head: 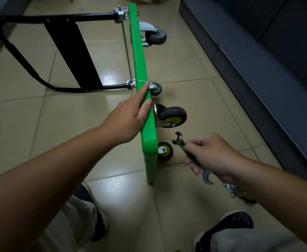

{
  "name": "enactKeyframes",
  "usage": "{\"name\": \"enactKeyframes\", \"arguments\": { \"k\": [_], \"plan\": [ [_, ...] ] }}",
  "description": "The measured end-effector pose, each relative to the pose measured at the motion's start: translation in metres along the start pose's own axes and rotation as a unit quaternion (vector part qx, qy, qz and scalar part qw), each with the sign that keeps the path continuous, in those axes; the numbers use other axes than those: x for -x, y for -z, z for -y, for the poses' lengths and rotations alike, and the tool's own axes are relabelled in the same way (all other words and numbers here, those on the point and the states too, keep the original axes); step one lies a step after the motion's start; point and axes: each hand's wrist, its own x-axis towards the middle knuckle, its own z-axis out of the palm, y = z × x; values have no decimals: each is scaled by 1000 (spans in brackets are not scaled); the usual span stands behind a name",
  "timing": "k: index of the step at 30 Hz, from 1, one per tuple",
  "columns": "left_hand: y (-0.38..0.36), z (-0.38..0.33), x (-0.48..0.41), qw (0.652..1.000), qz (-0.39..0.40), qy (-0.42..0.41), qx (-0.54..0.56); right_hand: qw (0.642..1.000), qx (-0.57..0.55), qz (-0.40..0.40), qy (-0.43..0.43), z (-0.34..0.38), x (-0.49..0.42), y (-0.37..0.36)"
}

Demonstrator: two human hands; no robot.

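A green platform cart (140, 57) stands on its side edge on the tiled floor, its black folding handle (39, 51) lying out to the left. My left hand (129, 115) rests with straight fingers on the cart's upper edge, steadying it. Casters stick out on the right side: a black one with a yellow hub (172, 116) near my left hand, a smaller one (165, 150) below it, and grey ones (155, 36) farther off. My right hand (211, 157) grips a double-ended open spanner (180, 141), its jaw pointing up toward the casters.
A loose caster with a metal plate (231, 189) lies on the floor under my right forearm. A dark cabinet base (258, 70) runs along the right. My two shoes (234, 226) are at the bottom. Cardboard sits at the top edge.
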Motion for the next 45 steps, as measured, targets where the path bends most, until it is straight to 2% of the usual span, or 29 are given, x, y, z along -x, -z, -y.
{"name": "enactKeyframes", "arguments": {
  "k": [4, 7, 12, 14, 19, 23, 26, 28, 31, 34, 37, 38, 41, 45],
  "plan": [
    [0, 0, 0, 1000, -1, 3, 2, 999, 13, -5, 50, 43, -7, -11],
    [0, 1, 0, 1000, -6, 2, -1, 999, 19, 22, 45, 65, -13, -20],
    [0, 1, 0, 1000, -13, 0, -8, 995, -22, 94, 31, 69, -15, -27],
    [0, 0, -1, 1000, -13, 3, -15, 994, -36, 95, 50, 61, -15, -29],
    [-1, 2, -1, 1000, -11, 4, -10, 990, 7, 59, 126, 22, -11, -41],
    [0, 4, -2, 1000, -6, 3, -11, 973, 59, -26, 220, -14, -31, -56],
    [1, 2, -2, 1000, -3, 3, -16, 960, 96, -82, 249, -23, -45, -63],
    [1, 0, -1, 1000, -2, 5, -19, 952, 124, -87, 266, -24, -49, -64],
    [4, -1, -2, 999, 2, 13, -38, 956, 164, -31, 240, -27, -38, -50],
    [8, 0, -2, 999, -5, 21, -49, 976, 178, 19, 125, -33, -13, -25],
    [10, 2, -2, 999, -12, 19, -40, 989, 142, 41, 31, -33, 12, -5],
    [9, 2, -2, 999, -12, 19, -37, 990, 135, 34, 29, -30, 17, -3],
    [8, 1, -2, 999, -15, 19, -41, 982, 167, -23, 91, -10, 16, -7],
    [5, -1, -1, 998, -20, 15, -55, 975, 160, -53, 146, 15, 5, -22]
  ]
}}
